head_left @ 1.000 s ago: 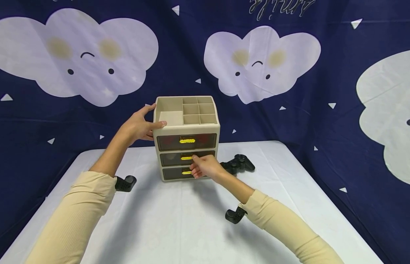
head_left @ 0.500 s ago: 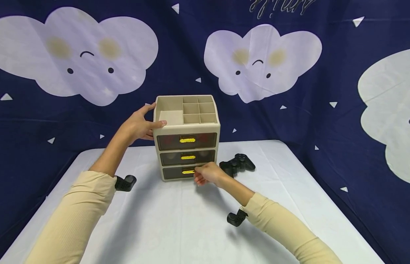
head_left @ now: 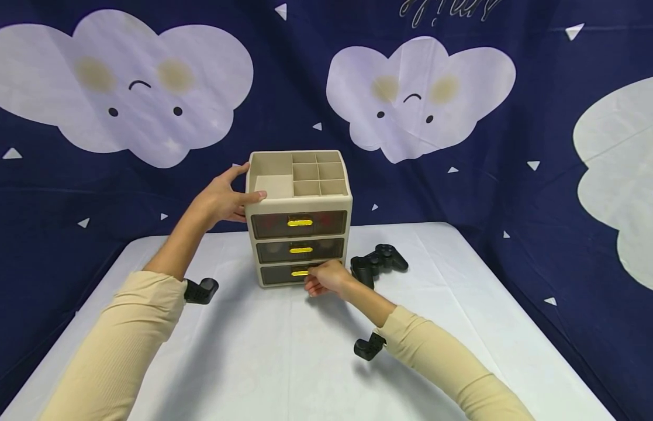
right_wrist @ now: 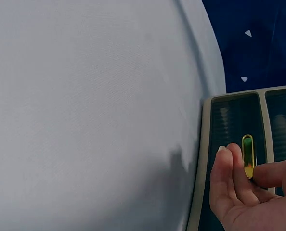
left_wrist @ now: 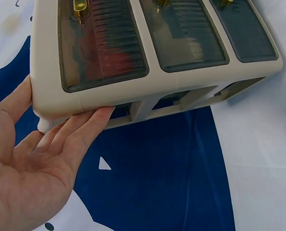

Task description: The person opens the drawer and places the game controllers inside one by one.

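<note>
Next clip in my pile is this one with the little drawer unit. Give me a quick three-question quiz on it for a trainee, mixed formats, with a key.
1. True or false: the left hand is on the upper left side of the drawer unit.
2. Fill in the blank: a black ____ lies on the white table, to the right of the drawer unit.
3. Multiple choice: at which drawer level is the right hand? A. top; B. middle; C. bottom.

Key
1. True.
2. Game controller.
3. C; it is at the golden handle of the bottom drawer.
</note>
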The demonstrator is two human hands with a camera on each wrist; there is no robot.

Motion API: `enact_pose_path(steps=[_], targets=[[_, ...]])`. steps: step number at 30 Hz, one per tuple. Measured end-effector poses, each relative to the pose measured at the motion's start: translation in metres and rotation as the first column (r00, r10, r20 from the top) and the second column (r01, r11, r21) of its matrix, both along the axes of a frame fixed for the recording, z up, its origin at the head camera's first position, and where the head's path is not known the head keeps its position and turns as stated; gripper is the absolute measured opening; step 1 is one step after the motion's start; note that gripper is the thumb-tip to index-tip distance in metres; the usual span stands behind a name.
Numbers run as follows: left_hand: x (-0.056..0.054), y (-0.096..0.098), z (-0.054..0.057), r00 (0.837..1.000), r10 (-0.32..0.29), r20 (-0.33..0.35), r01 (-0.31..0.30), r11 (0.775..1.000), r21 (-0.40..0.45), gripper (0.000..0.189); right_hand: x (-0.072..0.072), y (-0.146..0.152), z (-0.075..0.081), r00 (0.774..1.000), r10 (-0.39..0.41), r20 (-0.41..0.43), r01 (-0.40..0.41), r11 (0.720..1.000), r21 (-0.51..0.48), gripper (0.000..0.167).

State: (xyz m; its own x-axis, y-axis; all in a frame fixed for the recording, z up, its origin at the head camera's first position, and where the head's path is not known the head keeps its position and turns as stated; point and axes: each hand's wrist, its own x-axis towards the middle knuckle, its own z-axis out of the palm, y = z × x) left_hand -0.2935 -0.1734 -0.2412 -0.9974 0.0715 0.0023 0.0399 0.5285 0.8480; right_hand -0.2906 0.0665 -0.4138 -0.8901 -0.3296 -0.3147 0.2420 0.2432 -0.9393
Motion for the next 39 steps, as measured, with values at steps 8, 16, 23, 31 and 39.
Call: enact_pose_path(steps=[8, 16, 23, 31, 39], targets=[[-0.001, 0.001, 0.001, 1.0, -0.003, 0.003, 0.003, 1.0, 0.005, 0.091, 0.0, 0.0, -0.002, 0.999, -0.034, 0.002, 0.035, 0.999, -0.015, 0.032], [0.001, 0.001, 0.001, 1.0, -0.005, 0.009, 0.005, 1.0, 0.008, 0.092, 0.004, 0.003, -0.002, 0.998, -0.032, -0.052, 0.033, 0.999, 0.025, 0.03], [0.001, 0.0, 0.002, 1.0, -0.015, 0.019, 0.015, 1.0, 0.018, 0.092, 0.014, 0.006, -0.001, 0.993, 0.007, -0.116, 0.003, 0.996, 0.09, 0.03], [0.002, 0.0, 0.002, 0.999, -0.019, 0.028, 0.018, 1.0, 0.015, 0.093, 0.023, 0.01, -0.003, 0.99, 0.038, -0.134, -0.02, 0.991, 0.132, 0.029], [0.001, 0.0, 0.002, 1.0, -0.018, 0.017, 0.018, 1.0, 0.01, 0.091, 0.035, 0.014, -0.002, 0.989, 0.071, -0.128, -0.053, 0.988, 0.143, 0.031]])
